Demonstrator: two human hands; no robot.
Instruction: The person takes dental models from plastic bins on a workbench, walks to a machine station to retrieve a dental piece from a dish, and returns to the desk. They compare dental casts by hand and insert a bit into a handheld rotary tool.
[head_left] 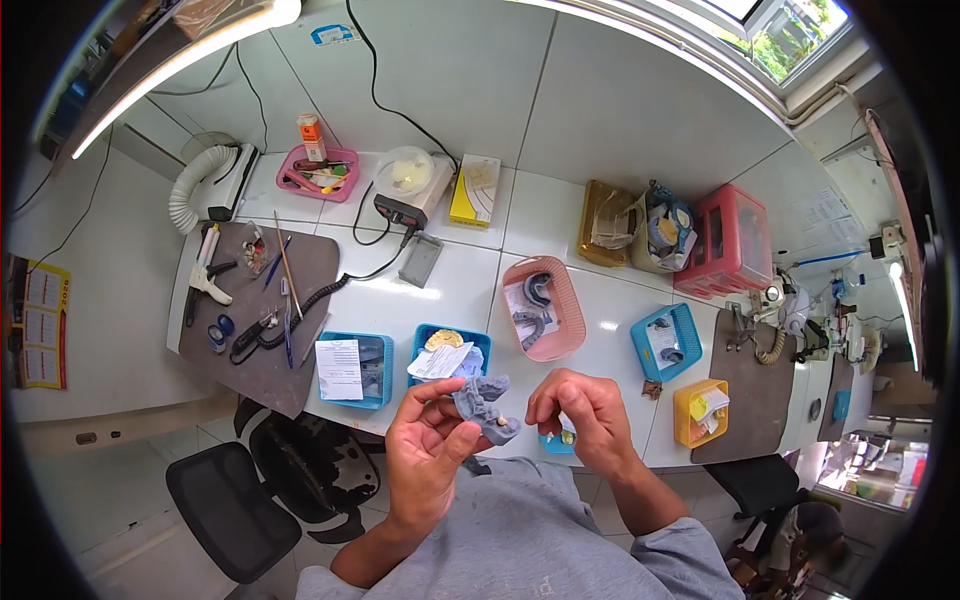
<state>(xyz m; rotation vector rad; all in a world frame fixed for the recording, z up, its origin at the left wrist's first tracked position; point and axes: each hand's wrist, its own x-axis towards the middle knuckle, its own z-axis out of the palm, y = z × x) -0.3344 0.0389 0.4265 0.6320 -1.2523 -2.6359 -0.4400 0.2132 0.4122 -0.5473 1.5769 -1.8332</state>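
My left hand [428,468] grips a grey dental model [480,408] between thumb and fingers, above the table's front edge. A small cream-coloured tooth shows on the model's near end. My right hand [592,418] is raised to the right of the model, apart from it, with its fingers curled and pressed together. Whether something small sits in that pinch is hidden. Just beyond the model stands a blue basket [413,340] with papers and a yellowish cast [443,341]. A small light-blue container [553,443] is partly covered by my right hand.
A pink basket [573,325] holds dark grey dental models. Other baskets, blue [385,385], blue [686,313] and yellow [722,433], stand along the table. Tools and a corded handpiece [252,338] lie on the brown mat [318,262] at left. An office chair [232,510] stands behind left.
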